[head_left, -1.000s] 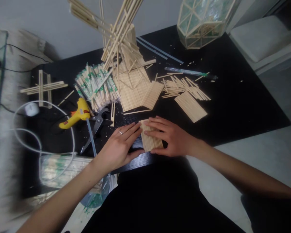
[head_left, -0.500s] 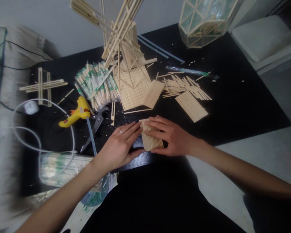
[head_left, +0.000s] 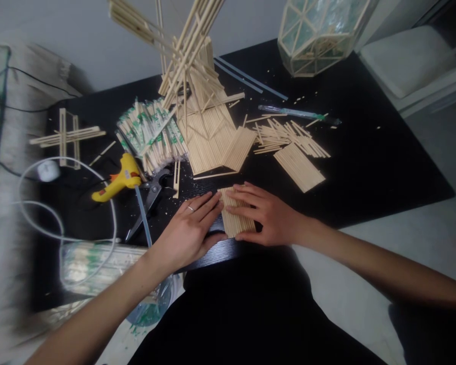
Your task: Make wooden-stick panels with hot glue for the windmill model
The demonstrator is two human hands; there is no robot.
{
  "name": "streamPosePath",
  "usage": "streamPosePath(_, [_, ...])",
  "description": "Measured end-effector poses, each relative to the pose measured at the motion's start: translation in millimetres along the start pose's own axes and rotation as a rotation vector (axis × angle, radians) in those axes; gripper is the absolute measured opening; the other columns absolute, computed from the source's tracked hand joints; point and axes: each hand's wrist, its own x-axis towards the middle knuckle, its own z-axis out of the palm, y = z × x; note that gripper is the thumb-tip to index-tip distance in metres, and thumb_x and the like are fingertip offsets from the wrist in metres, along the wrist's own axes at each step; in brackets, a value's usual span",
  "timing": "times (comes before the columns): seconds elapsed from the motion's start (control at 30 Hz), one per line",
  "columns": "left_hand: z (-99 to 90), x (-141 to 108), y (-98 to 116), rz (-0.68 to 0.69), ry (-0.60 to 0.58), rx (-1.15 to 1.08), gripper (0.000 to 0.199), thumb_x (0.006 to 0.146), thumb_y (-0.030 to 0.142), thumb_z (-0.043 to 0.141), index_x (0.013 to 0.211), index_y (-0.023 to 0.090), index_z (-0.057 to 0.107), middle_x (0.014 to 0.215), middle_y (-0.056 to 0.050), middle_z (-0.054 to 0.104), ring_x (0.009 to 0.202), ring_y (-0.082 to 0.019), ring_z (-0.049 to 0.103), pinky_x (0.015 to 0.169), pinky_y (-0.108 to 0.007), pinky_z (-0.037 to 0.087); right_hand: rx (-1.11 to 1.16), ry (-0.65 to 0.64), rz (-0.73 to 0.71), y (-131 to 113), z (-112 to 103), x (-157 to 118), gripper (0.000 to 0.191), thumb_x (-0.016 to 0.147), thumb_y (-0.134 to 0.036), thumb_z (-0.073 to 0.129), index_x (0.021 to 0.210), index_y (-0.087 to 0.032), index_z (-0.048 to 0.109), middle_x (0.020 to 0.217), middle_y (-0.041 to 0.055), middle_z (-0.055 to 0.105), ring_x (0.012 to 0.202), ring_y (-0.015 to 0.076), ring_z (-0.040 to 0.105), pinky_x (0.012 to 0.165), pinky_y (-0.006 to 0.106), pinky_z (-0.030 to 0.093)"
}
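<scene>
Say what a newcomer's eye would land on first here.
Probably the yellow glue gun, the boldest colour, left of centre on the black table. The jumble of sticks rising at the far side, top centre, would likely come next. Then the near edge: left hand at a small panel's left side, right hand over it.

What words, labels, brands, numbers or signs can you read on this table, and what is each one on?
None can be read.
Wrapped chopsticks: green markings, too small and blurred.
Yellow glue gun: a small pale mark on its body, too small to read.
Large clear packet: green patches, too blurred to tell whether they are words.
Held stick panel: no text visible.
</scene>
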Motion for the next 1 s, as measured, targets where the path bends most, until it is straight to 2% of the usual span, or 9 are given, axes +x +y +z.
streamPosePath(0.17, [0.4,0.1,0.6,-0.003,0.003,-0.031,0.066,0.101,0.046,0.066,0.156,0.012,0.051,0.159,-0.019,0.054,0.149,-0.039,0.049,0.117,-0.060,0.049,0.010,-0.001,-0.004,-1.3,-1.0,0.5,0.061,0.094,-0.053,0.075,0.141,-0.016,0.067,0.157,0.0192,0.056,0.153,0.0347,0.044,0.127,0.061,0.035])
streamPosePath(0.3, [1.5,-0.4,-0.1,-0.007,0.009,-0.056,0.068,0.099,0.045,0.068,0.157,0.015,0.049,0.159,-0.018,0.055,0.149,-0.039,0.049,0.117,-0.062,0.049,0.028,-0.005,0.006,-1.1,-0.9,0.4,0.063,0.093,-0.054,0.075,0.144,-0.018,0.065,0.158,0.0176,0.055,0.153,0.0351,0.043,0.126,0.063,0.035])
streamPosePath(0.53, [1.1,-0.5,1.1,-0.001,0.000,-0.032,0.067,0.100,0.044,0.068,0.154,0.008,0.051,0.159,-0.021,0.054,0.149,-0.040,0.048,0.116,-0.061,0.049,-0.007,0.009,-0.012,0.7,1.8,-0.4,0.062,0.094,-0.056,0.074,0.141,-0.017,0.067,0.156,0.0193,0.056,0.153,0.0352,0.044,0.125,0.063,0.037])
streamPosePath(1.0, [2.5,-1.5,0.0,-0.015,0.015,-0.045,0.063,0.099,0.042,0.069,0.152,0.011,0.054,0.158,-0.019,0.056,0.148,-0.039,0.050,0.115,-0.060,0.051,-0.011,-0.020,-0.010,1.3,1.0,-0.3,0.064,0.092,-0.054,0.076,0.143,-0.017,0.065,0.158,0.0193,0.055,0.154,0.0360,0.042,0.125,0.064,0.036])
